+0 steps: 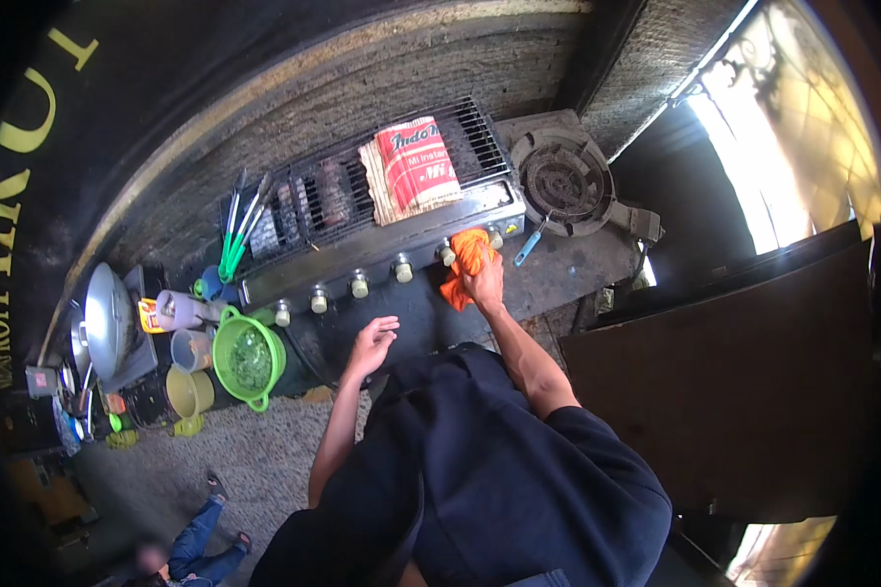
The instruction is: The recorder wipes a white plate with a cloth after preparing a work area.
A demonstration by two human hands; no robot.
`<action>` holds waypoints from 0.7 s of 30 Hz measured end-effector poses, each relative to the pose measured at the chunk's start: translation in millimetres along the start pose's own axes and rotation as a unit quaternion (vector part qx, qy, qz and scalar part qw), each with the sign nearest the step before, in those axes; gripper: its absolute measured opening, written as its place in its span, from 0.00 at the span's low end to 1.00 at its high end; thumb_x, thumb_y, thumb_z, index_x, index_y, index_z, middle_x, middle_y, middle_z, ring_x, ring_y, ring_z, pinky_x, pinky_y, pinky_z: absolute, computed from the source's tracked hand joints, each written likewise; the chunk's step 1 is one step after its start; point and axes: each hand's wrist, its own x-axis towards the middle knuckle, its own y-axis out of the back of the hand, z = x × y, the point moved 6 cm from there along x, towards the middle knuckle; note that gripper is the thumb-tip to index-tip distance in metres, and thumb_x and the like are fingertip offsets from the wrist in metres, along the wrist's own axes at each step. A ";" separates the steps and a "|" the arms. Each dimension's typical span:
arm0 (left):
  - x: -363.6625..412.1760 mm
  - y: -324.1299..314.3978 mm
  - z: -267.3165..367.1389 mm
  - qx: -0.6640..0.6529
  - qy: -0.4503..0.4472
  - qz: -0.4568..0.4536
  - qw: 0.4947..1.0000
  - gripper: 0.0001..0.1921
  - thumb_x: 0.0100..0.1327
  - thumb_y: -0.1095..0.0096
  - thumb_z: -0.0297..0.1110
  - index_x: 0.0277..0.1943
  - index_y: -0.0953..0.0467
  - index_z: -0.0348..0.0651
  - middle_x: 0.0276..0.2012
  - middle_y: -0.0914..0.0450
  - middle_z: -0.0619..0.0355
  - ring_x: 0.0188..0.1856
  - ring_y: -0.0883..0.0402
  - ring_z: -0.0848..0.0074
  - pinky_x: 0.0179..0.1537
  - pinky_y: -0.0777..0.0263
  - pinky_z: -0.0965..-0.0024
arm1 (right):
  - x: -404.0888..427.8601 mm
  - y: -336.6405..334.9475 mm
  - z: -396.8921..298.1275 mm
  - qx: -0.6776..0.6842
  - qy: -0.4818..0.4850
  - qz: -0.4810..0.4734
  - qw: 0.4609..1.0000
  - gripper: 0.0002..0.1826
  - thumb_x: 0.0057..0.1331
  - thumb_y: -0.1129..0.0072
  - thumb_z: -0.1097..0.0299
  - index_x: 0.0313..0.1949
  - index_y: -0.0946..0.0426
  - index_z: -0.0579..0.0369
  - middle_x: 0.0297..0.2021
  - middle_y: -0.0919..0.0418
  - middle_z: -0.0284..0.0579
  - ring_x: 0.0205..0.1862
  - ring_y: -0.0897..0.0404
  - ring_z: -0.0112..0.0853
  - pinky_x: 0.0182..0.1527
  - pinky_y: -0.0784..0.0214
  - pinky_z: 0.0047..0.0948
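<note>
My right hand grips a bunched orange cloth against the front panel of a metal grill, among the knobs near its right end. In front of the grill is my left hand, holding nothing, its fingers apart. A row of pale knobs runs along the panel. On the grate lies a folded red-and-white piece of printed cardboard. Green-handled tongs rest at the grill's left end. A blue-handled tool lies beside the burner at right.
A round gas burner stands right of the grill. To the left are a green colander with leafy greens, a beige bowl, plastic containers and a large metal wok or lid. A person is at the lower left. A brown panel fills the right.
</note>
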 end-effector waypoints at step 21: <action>-27.5 0.5 -17.9 -0.015 0.069 -0.004 0.998 0.17 0.73 0.48 0.21 0.63 0.26 0.32 0.57 0.18 0.46 0.56 0.17 0.69 0.60 0.23 0.67 | 6.8 28.6 -25.4 -0.014 0.017 0.010 1.000 0.49 0.52 0.27 0.69 0.74 0.38 0.36 0.63 0.36 0.66 0.65 0.34 0.63 0.63 0.31 0.54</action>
